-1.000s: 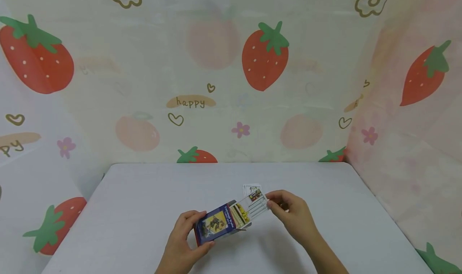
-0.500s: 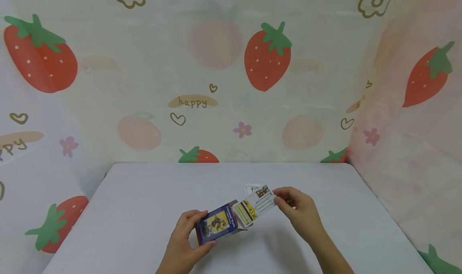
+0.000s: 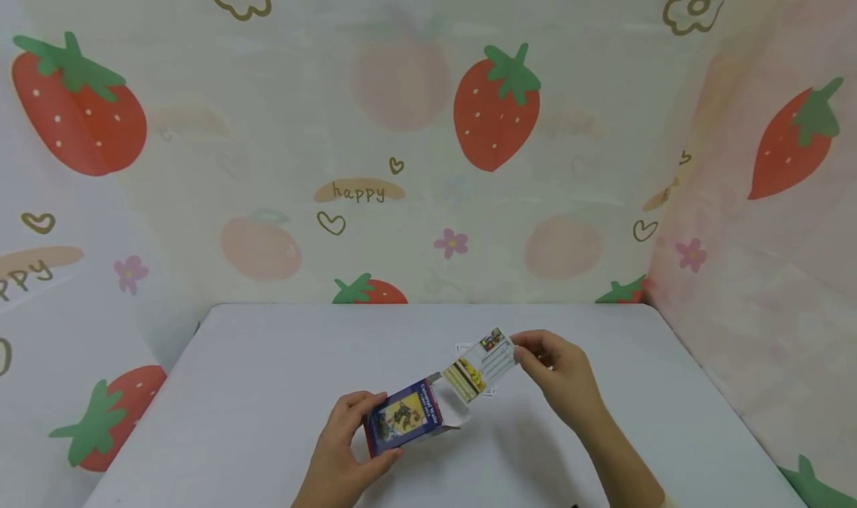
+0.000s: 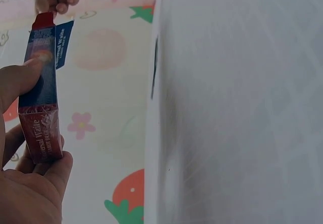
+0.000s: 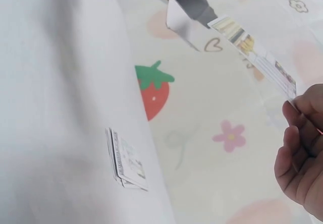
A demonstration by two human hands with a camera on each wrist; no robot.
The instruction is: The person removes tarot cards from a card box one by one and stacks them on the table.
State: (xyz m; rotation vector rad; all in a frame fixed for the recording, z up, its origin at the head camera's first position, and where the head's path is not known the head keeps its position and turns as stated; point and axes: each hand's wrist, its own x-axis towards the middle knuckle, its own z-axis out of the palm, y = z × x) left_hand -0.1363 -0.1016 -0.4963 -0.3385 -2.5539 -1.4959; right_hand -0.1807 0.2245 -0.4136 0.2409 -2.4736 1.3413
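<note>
My left hand [image 3: 341,445] grips a blue tarot card box [image 3: 402,416] by its lower end, fingers on one edge and thumb on the other. The box is tilted, its opening with a white flap [image 3: 451,407] facing up and right. My right hand [image 3: 562,378] pinches the outer end of a white printed card [image 3: 480,365] between thumb and fingers. In the right wrist view the card [image 5: 257,55] stands clear of the box mouth, with a small gap between. In the left wrist view the box's narrow red and blue side [image 4: 40,82] faces the camera.
A small stack of cards [image 5: 128,163] lies on the white table [image 3: 281,367], mostly hidden behind the held card in the head view. Behind the table hangs a curtain [image 3: 422,158] printed with strawberries; more of it encloses both sides.
My right hand has moved up and to the right, drawing the card out of the box. The left hand and box have barely moved.
</note>
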